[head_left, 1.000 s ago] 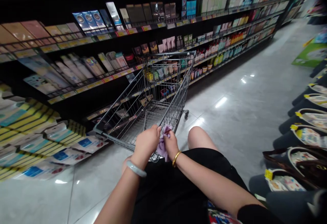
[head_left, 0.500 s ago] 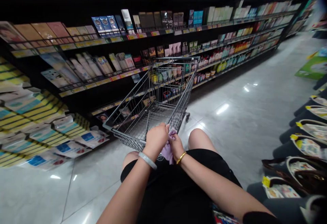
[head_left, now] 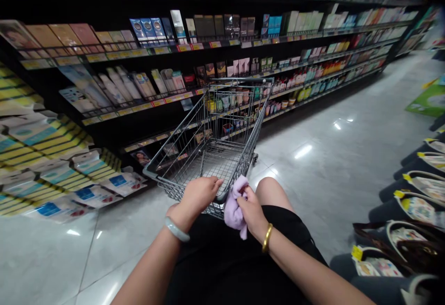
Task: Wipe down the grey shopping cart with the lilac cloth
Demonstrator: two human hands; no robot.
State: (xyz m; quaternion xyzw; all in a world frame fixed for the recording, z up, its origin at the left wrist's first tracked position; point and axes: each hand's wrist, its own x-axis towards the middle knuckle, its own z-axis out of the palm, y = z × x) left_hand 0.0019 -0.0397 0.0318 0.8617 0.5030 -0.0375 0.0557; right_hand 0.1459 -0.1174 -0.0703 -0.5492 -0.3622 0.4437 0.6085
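An empty wire shopping cart [head_left: 215,147] stands in front of me in a shop aisle. My left hand [head_left: 198,196], with a pale bangle on the wrist, is closed over the cart's near handle bar. My right hand [head_left: 251,212], with a gold bangle, is closed on a crumpled lilac cloth [head_left: 233,207] held just at the right end of that bar. I cannot tell whether the cloth touches the bar. My knees and black shorts show below the hands.
Long black shelves [head_left: 146,50] packed with boxed goods and bottles run along the left. Blue and yellow packs [head_left: 52,175] fill the low shelves at near left. Bags with tags [head_left: 413,203] line the right side. Glossy grey floor tiles [head_left: 333,166] stretch ahead.
My right hand has drawn the lilac cloth to the right and nearer to me, away from my left hand. The left hand stays on the handle. The view has shifted slightly.
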